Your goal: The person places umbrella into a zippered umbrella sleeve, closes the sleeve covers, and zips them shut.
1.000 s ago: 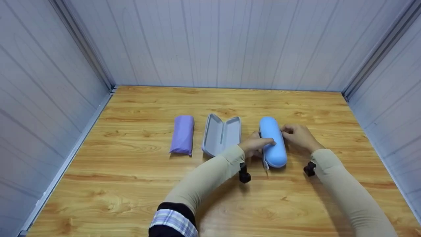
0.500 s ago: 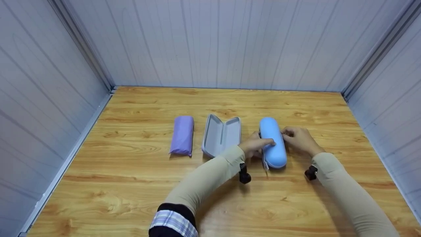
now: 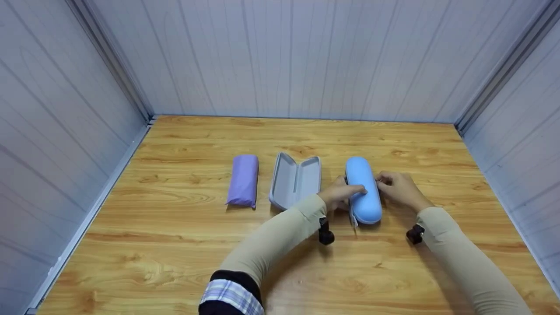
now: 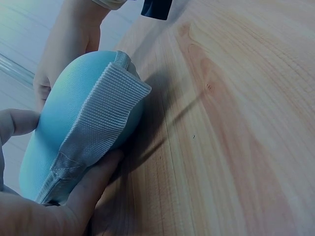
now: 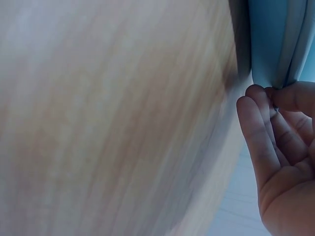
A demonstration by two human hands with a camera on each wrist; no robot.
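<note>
A light-blue hard glasses case (image 3: pixel 368 202) lies closed on the wooden table, right of the middle in the head view. My left hand (image 3: pixel 337 193) grips it from the left, thumb on top and fingers low along the side. A grey woven strap tab (image 4: pixel 106 115) sticks out from its near end in the left wrist view. On the case's right side, my right hand (image 3: pixel 400 189) pinches something small at the seam, apparently the zipper pull (image 5: pixel 274 107); the fingertips mostly hide it.
A grey glasses case (image 3: pixel 284 183) lies spread open left of the left hand, its near part behind the sleeve. Farther left is a purple wrapped packet (image 3: pixel 243 180). Pale panel walls (image 3: pixel 280 61) border the wooden table (image 3: pixel 153 227) at the back and sides.
My right hand has slid slightly toward me along the blue case's right side. The left hand keeps its grip, and the case stays in place.
</note>
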